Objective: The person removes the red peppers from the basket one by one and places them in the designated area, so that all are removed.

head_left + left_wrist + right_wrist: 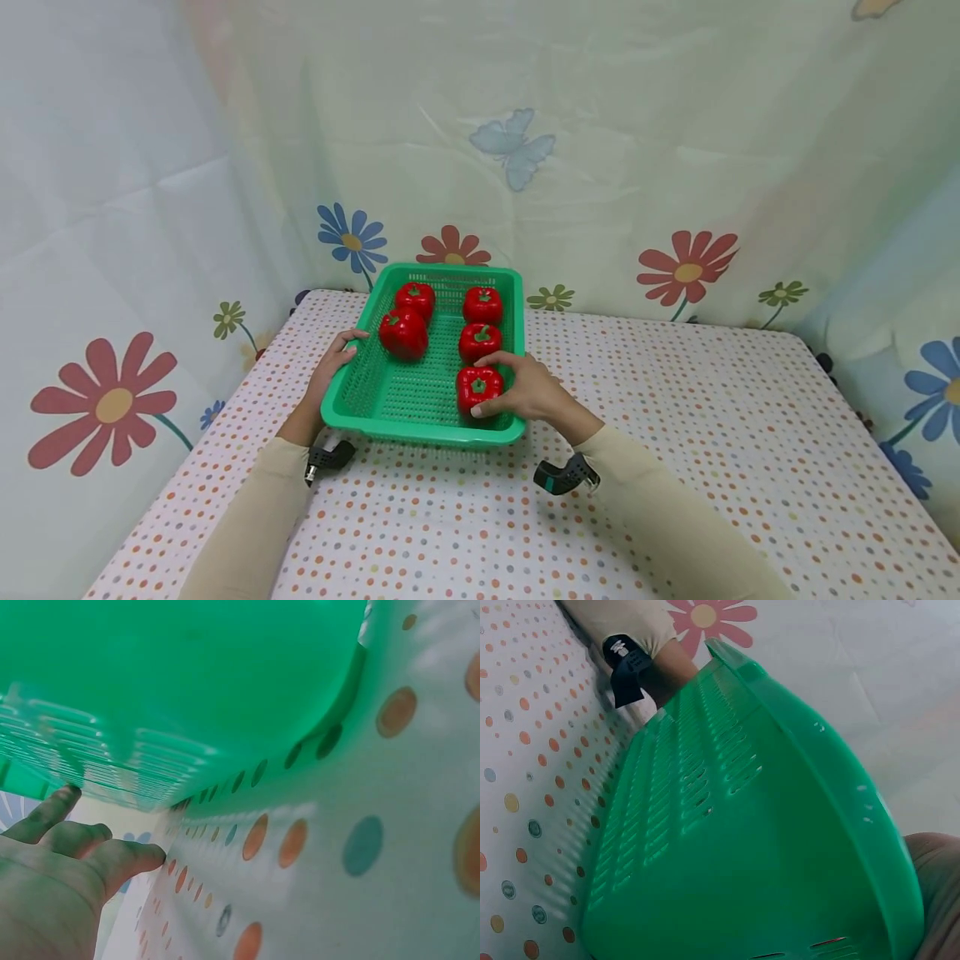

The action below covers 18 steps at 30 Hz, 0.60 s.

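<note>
A green plastic basket point(397, 429) with slotted walls stands on the table and holds several red bell peppers. Two of them, a rear pepper point(415, 300) and a larger tilted pepper point(403, 335), lie along the left side. Down the right side run a back pepper point(482, 306), a middle pepper point(480, 342) and a front pepper point(478, 390). My right hand point(528, 390) reaches over the right rim and grips the front pepper between thumb and fingers. Beside the left wall is my left hand point(330, 367), its fingers extended and one fingertip at the basket's side point(105, 750).
A dotted cloth covers the table point(675, 417), which extends to the right of the basket and in front of it. Behind and at the sides hangs a flowered curtain point(600, 167). Each wrist wears a dark strapped device, such as the right wrist camera point(566, 475).
</note>
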Tool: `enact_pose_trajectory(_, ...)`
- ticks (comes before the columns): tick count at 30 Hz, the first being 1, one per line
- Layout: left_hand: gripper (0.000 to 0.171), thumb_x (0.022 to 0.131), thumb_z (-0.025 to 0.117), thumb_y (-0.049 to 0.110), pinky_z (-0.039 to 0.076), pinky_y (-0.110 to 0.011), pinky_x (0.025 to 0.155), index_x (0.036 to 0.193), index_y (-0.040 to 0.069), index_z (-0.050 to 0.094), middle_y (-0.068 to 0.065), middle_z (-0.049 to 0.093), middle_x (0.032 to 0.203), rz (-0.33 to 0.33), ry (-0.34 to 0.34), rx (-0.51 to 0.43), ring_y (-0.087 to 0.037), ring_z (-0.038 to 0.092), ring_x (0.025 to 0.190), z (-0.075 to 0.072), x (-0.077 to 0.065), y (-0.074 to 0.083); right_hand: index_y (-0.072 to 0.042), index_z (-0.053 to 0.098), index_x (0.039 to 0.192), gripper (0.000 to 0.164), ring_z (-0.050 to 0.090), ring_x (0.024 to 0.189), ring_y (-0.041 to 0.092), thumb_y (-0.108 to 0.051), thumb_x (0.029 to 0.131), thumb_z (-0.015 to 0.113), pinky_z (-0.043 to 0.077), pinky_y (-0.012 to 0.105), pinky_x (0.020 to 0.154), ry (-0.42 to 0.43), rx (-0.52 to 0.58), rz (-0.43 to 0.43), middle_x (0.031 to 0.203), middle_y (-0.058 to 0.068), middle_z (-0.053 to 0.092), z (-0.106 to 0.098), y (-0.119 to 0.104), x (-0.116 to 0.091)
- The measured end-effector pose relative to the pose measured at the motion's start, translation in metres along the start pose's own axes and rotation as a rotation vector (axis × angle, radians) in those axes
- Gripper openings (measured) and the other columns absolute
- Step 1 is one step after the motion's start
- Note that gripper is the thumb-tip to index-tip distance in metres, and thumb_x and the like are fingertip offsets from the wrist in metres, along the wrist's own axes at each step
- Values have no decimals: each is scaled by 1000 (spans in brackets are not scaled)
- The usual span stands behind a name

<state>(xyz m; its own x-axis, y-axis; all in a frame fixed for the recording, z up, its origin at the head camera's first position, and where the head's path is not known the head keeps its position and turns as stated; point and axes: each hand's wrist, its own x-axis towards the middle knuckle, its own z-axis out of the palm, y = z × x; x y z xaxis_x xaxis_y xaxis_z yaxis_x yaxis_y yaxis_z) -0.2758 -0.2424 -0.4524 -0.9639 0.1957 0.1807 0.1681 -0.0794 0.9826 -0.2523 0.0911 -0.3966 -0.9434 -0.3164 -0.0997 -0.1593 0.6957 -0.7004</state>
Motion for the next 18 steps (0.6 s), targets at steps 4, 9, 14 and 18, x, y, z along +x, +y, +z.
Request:
enact_pose_trajectory(4, 24, 107, 29, 17, 45, -27, 94, 123, 24, 45, -19, 26, 150, 0, 3, 7, -30, 41, 126, 2, -1, 5, -28, 61, 127, 68, 53, 116, 30, -38, 67, 90, 50, 38, 79, 15, -23, 12, 133, 12, 57, 1, -2, 1)
enact_pose_trajectory(9, 23, 106, 30, 17, 44, -25, 93, 124, 22, 44, -19, 25, 152, -23, 28, 13, -32, 36, 130, 5, -4, 10, -24, 59, 133, 68, 51, 121, 32, -33, 72, 88, 52, 44, 87, 0, -22, -14, 137, 14, 55, 2, -1, 2)
enact_pose_trajectory(14, 23, 107, 28, 17, 44, -24, 94, 125, 21, 42, -20, 22, 155, -29, 21, 15, -34, 33, 134, 5, -4, 8, -23, 58, 135, 69, 50, 123, 32, -31, 73, 87, 51, 46, 90, -5, -17, -22, 138, 15, 54, 2, 1, 1)
enact_pose_trajectory(18, 23, 107, 29, 18, 44, -25, 94, 125, 21, 43, -20, 22, 155, -29, 27, 15, -35, 33, 134, 5, -3, 5, -21, 58, 131, 65, 52, 119, 32, -31, 73, 87, 52, 43, 85, 2, -4, -15, 134, 14, 56, 2, 1, 0)
